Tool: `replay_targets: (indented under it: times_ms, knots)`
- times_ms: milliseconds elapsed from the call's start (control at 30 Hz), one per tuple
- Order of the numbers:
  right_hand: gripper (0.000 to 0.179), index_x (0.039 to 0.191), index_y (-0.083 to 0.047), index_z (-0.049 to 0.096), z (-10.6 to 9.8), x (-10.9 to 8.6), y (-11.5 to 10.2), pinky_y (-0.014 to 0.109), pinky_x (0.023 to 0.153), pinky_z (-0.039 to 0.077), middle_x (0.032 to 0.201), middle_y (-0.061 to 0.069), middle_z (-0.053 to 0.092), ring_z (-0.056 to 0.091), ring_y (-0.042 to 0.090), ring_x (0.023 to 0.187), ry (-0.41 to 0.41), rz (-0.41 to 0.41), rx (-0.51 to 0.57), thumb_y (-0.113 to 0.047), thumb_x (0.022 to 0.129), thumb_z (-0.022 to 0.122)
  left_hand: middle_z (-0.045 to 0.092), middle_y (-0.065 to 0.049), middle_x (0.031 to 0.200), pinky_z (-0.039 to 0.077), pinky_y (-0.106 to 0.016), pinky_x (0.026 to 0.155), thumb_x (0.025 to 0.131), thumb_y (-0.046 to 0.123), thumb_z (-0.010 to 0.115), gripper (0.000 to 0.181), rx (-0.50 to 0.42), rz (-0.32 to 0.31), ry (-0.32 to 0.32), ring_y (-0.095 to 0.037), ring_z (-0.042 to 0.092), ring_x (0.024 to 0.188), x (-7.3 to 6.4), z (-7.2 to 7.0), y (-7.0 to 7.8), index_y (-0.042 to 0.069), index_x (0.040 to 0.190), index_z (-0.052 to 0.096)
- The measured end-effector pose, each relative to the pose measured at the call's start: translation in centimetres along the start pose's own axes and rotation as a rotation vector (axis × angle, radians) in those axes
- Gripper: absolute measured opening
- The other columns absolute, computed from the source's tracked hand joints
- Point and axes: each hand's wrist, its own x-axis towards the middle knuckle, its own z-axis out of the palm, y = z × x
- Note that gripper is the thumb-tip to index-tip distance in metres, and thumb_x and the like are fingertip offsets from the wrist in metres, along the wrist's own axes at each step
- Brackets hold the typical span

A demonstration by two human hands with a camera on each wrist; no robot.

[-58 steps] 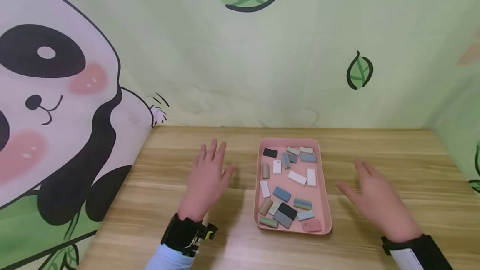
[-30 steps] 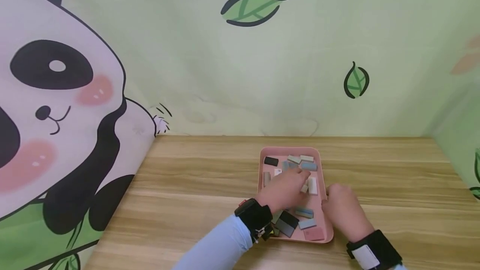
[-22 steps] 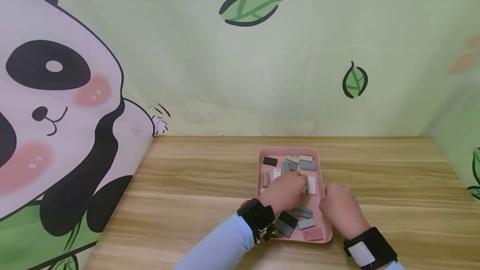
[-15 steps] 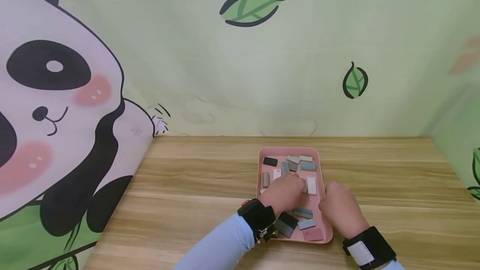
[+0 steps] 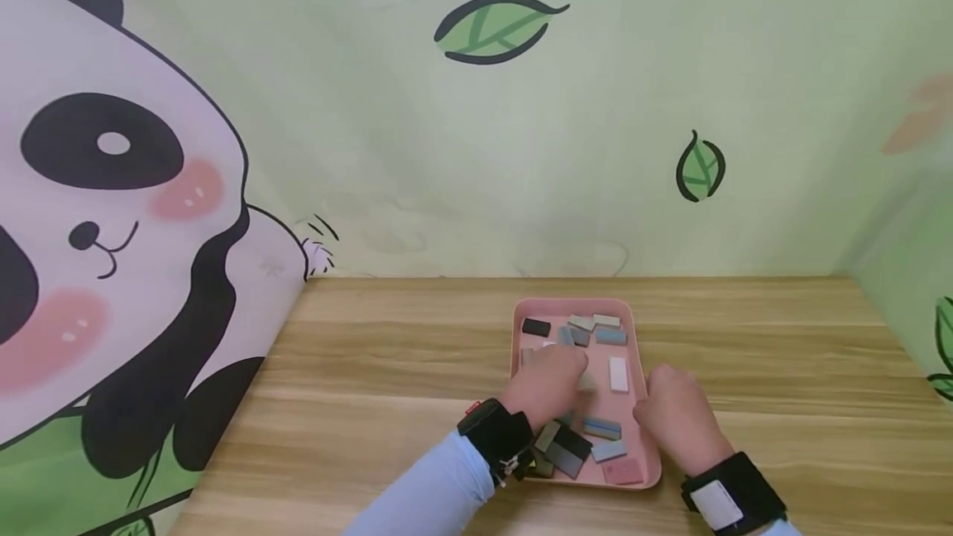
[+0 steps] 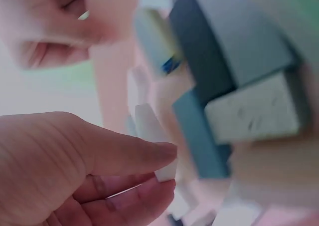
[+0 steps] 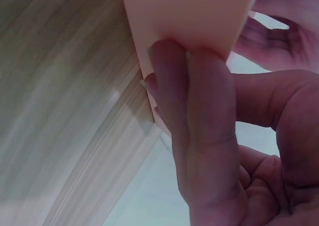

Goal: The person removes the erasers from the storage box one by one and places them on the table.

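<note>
My left hand (image 5: 547, 383) is over the middle of the shallow pink tray (image 5: 634, 346). In the left wrist view it pinches a white eraser (image 6: 149, 121), a small oblong block, between thumb and fingertips. My right hand (image 5: 681, 420) grips the tray's right wall from outside; in the right wrist view its fingers (image 7: 209, 101) lie against that wall. Around the left hand lie several erasers: a white one (image 5: 618, 374), a blue-striped one (image 5: 601, 428), a black one (image 5: 573, 441) beside a grey one (image 5: 564, 460). The left hand hides others.
A pink eraser (image 5: 622, 471) lies in the tray's near right corner, and a black one (image 5: 536, 327) in the far left. The tray stands on a wood-grain table (image 5: 395, 337). Behind it hangs a green cloth (image 5: 372, 106) with a panda print.
Both hands came in from the table to the tray. The left took hold of the white eraser and then shifted slightly left with it. The right has gripped the tray's side.
</note>
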Motion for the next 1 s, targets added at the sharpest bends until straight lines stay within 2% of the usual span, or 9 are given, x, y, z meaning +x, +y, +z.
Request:
replay_targets:
  times_ms: [67, 167, 233, 333, 500, 600, 700, 800, 1000]
  knots:
    - [0.005, 0.077, 0.000, 0.058, 0.0, 0.0, 0.0, 0.027, 0.044, 0.039, 0.061, 0.007, 0.049, 0.051, 0.017, 0.049, 0.005, -0.002, -0.004, -0.003, 0.080, 0.056, 0.051, 0.009, 0.072, 0.038, -0.019, 0.061, 0.085, 0.013, 0.062, 0.006, -0.005, -0.013, 0.033, -0.005, 0.047, 0.067, -0.2, -0.7, -0.9, 0.017, 0.083, 0.059]
    - [0.005, 0.074, -0.001, 0.057, 0.1, 0.0, 0.0, 0.026, 0.043, 0.038, 0.060, 0.007, 0.048, 0.050, 0.017, 0.049, 0.020, -0.010, -0.017, -0.002, 0.079, 0.057, 0.054, 0.008, 0.075, 0.038, -0.018, 0.062, 0.079, 0.005, 0.065, 0.011, -0.080, -0.058, 0.099, -0.006, 0.048, 0.069, -0.4, -2.1, -2.4, 0.015, 0.085, 0.062]
    - [0.006, 0.074, -0.001, 0.057, 0.1, 0.1, -0.1, 0.026, 0.043, 0.038, 0.060, 0.007, 0.048, 0.049, 0.017, 0.048, 0.028, -0.017, -0.029, -0.002, 0.079, 0.057, 0.057, 0.006, 0.079, 0.039, -0.019, 0.063, 0.075, 0.002, 0.067, 0.019, -0.155, -0.123, 0.145, -0.008, 0.049, 0.071, -0.8, -3.2, -3.6, 0.011, 0.091, 0.063]
    - [0.005, 0.074, -0.001, 0.057, 0.2, 0.2, -0.2, 0.026, 0.043, 0.038, 0.060, 0.007, 0.047, 0.049, 0.017, 0.049, 0.038, -0.022, -0.031, -0.002, 0.079, 0.057, 0.062, 0.001, 0.089, 0.044, -0.022, 0.067, 0.076, 0.001, 0.066, 0.026, -0.246, -0.244, 0.253, -0.011, 0.053, 0.076, -1.4, -4.3, -5.5, 0.009, 0.101, 0.065]
    - [0.008, 0.072, -0.001, 0.056, 0.3, 0.4, -0.3, 0.026, 0.042, 0.036, 0.059, 0.006, 0.046, 0.049, 0.017, 0.048, 0.056, -0.035, -0.047, -0.002, 0.080, 0.057, 0.064, -0.005, 0.099, 0.048, -0.032, 0.076, 0.082, 0.003, 0.063, 0.027, -0.315, -0.425, 0.460, -0.017, 0.059, 0.088, -2.8, -4.4, -9.0, 0.008, 0.108, 0.064]
    - [0.008, 0.071, -0.001, 0.056, 0.3, 0.5, -0.2, 0.026, 0.042, 0.037, 0.058, 0.006, 0.046, 0.049, 0.016, 0.047, 0.058, -0.040, -0.056, -0.002, 0.079, 0.057, 0.064, -0.006, 0.099, 0.048, -0.033, 0.075, 0.080, 0.002, 0.063, 0.028, -0.356, -0.507, 0.537, -0.018, 0.059, 0.088, -3.6, -3.6, -10.8, 0.006, 0.108, 0.064]
    - [0.008, 0.072, 0.000, 0.056, 0.3, 0.6, -0.1, 0.026, 0.042, 0.037, 0.058, 0.006, 0.046, 0.049, 0.016, 0.047, 0.059, -0.043, -0.055, -0.002, 0.079, 0.057, 0.063, -0.006, 0.097, 0.047, -0.031, 0.073, 0.079, 0.004, 0.065, 0.027, -0.402, -0.576, 0.555, -0.016, 0.057, 0.085, -4.2, -2.7, -11.9, 0.004, 0.106, 0.065]
    - [0.007, 0.073, 0.000, 0.056, 0.2, 0.7, -0.1, 0.026, 0.042, 0.037, 0.058, 0.006, 0.046, 0.049, 0.016, 0.047, 0.065, -0.047, -0.056, -0.002, 0.079, 0.057, 0.064, -0.005, 0.091, 0.046, -0.029, 0.069, 0.077, 0.007, 0.067, 0.024, -0.423, -0.624, 0.547, -0.015, 0.056, 0.079, -4.5, -1.7, -12.6, 0.003, 0.101, 0.066]
    - [0.008, 0.070, -0.002, 0.055, 0.3, 0.9, -0.1, 0.026, 0.042, 0.036, 0.058, 0.005, 0.045, 0.048, 0.016, 0.047, 0.074, -0.050, -0.072, -0.003, 0.078, 0.057, 0.061, -0.004, 0.079, 0.044, -0.026, 0.056, 0.074, 0.005, 0.063, 0.016, -0.396, -0.690, 0.493, -0.015, 0.053, 0.065, -4.7, 0.3, -12.7, 0.004, 0.089, 0.068]
